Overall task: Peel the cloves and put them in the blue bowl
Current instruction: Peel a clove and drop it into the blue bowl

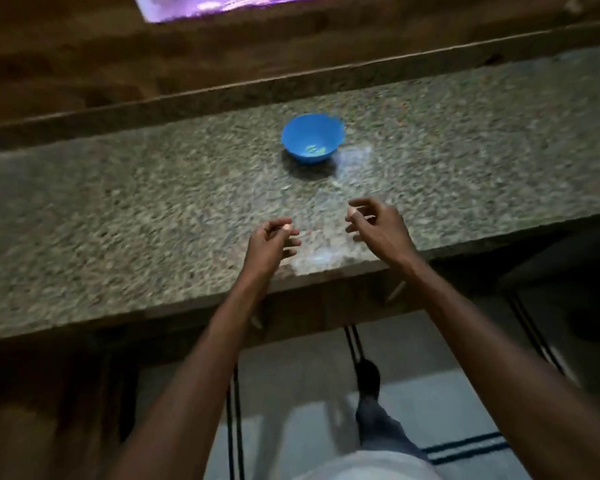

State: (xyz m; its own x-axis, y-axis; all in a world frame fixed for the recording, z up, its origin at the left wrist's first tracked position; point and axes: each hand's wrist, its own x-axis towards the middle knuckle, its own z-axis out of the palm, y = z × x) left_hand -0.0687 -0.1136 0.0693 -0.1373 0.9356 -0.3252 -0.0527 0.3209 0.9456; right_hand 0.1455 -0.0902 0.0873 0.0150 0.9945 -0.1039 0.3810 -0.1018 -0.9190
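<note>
Both bare forearms reach up from the bottom of the view, over a pale tiled floor [291, 393] with dark stripes and one dark shoe [368, 375], to the near edge of a speckled granite counter [118, 220]. Over that edge the left hand [269, 242] hangs with its fingers curled, thumb and forefinger closed on a small pale piece [286, 229] — a clove or a scrap of its skin, the blur does not let me say which. Just across a small gap, the right hand [374, 225] mirrors it, fingers curled, pinching a second small pale bit [351, 212] at its fingertips. The two hands are near each other but apart, neither touching the stone.

Beyond them, further in on the counter and roughly in line with the gap between the hands, sits the blue bowl [291, 133], upright and well clear of both. At its bottom lie a few small pale-green pieces [314, 148], which look like peeled cloves — too smeared to count. A wooden ledge [222, 88] runs behind the counter.
</note>
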